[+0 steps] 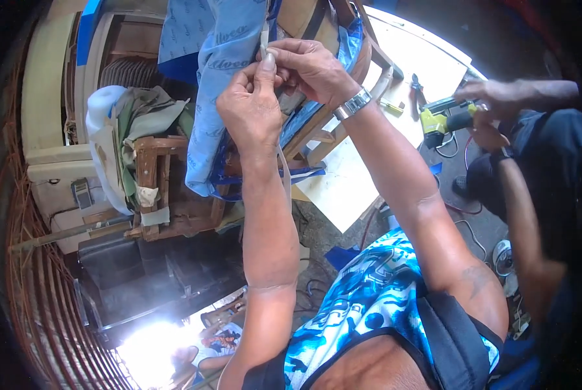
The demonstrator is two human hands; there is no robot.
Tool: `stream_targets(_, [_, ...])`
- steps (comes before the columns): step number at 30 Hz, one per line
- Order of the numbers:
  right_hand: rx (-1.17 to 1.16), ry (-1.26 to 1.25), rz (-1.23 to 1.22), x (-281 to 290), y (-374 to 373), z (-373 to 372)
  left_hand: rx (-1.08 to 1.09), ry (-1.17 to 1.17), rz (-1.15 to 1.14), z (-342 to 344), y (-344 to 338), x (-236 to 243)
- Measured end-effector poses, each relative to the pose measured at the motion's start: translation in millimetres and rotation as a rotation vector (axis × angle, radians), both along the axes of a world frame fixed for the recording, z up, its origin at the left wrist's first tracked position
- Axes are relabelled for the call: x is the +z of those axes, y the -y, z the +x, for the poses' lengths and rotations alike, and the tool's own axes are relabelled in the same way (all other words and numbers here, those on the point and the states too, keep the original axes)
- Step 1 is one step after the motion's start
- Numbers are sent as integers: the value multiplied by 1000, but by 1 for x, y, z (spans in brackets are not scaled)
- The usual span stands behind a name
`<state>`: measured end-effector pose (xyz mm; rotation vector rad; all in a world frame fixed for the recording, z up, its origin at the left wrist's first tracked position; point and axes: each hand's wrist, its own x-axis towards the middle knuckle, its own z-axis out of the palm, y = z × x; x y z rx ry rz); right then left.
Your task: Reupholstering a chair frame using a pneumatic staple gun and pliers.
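Both of my hands meet at the upper middle, fingertips pinched together. Between the thumb and fingers of my left hand (255,107) is a narrow pale strip (264,36), whose top end shows just above the thumb. My right hand (313,68), with a metal watch at the wrist, pinches it at the same spot. A thin length of it seems to hang down beside my left forearm. Right behind my hands is blue printed fabric (209,107), draped over a wooden furniture frame (323,140). The fingers hide most of what they grip.
At the right, another person's hands hold a yellow-green power tool (437,123). Pliers (417,91) lie on a white board (336,201). At left, a wooden frame (149,156) carries folded cloth (154,114). A black sofa (135,273) stands lower left; cables cross the floor.
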<state>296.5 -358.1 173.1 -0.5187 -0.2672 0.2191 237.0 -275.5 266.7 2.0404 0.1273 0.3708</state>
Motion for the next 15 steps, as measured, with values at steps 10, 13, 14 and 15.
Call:
stream_targets(10, [153,37,132,0,12,-7,60,217,362,-6,14,-15])
stream_targets(13, [167,10,141,-1,7,-3,55,255,294,-3,16,-25])
stream_targets(14, [90,37,44,-1,2,-2,61,285,350,0,9,-30])
stream_targets(15, [110,36,-8,-1,3,1,68,314,406,2,3,-34])
